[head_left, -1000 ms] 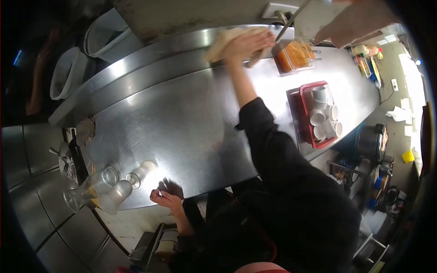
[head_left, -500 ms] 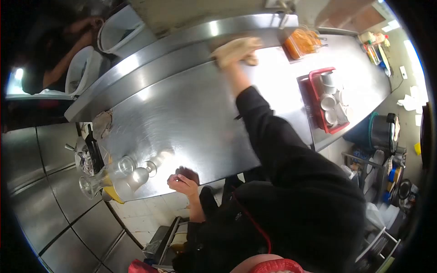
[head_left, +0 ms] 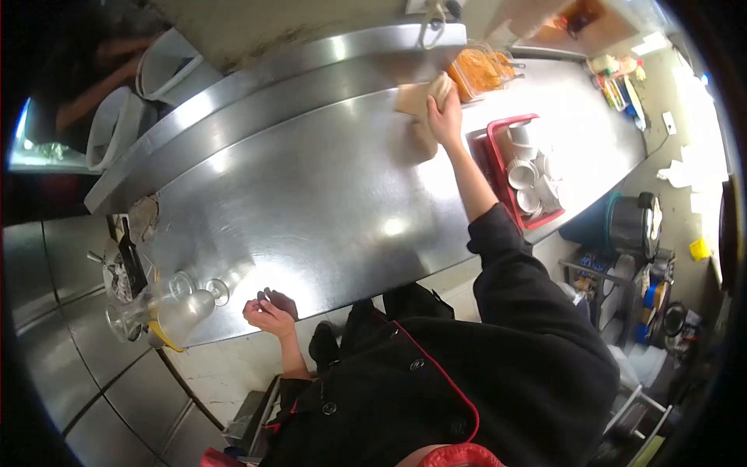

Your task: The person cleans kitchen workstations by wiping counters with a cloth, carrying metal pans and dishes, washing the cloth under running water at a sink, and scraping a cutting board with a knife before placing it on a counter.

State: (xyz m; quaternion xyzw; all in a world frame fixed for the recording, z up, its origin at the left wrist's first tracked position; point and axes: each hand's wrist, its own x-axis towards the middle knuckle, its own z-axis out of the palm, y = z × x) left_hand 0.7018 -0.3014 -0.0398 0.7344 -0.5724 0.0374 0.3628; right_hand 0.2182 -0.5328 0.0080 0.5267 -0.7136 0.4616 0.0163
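My right hand (head_left: 446, 117) is closed on a tan cloth (head_left: 422, 136), which lies bunched and partly spread on the steel counter (head_left: 311, 187). Just beyond this hand stands a clear container of orange food (head_left: 481, 71), and to its right is a red tray (head_left: 498, 163) holding several white cups (head_left: 523, 173). My left hand (head_left: 268, 315) hovers at the counter's front edge with its fingers curled; whether anything small is between them cannot be made out. Left of it, glass goblets (head_left: 187, 311) stand or lean at the counter's left corner.
White bins (head_left: 117, 128) stand beyond the raised steel ledge (head_left: 257, 89) at the upper left, where another person's arm shows. Bottles and packets (head_left: 618, 89) are at the far right. A dark pot (head_left: 634, 222) and a rack of dishes (head_left: 615, 288) stand beyond the counter's right side.
My right hand has moved the cloth rightward along the counter, closer to the orange food container. My left hand remains by the front edge. The camera view has shifted slightly.
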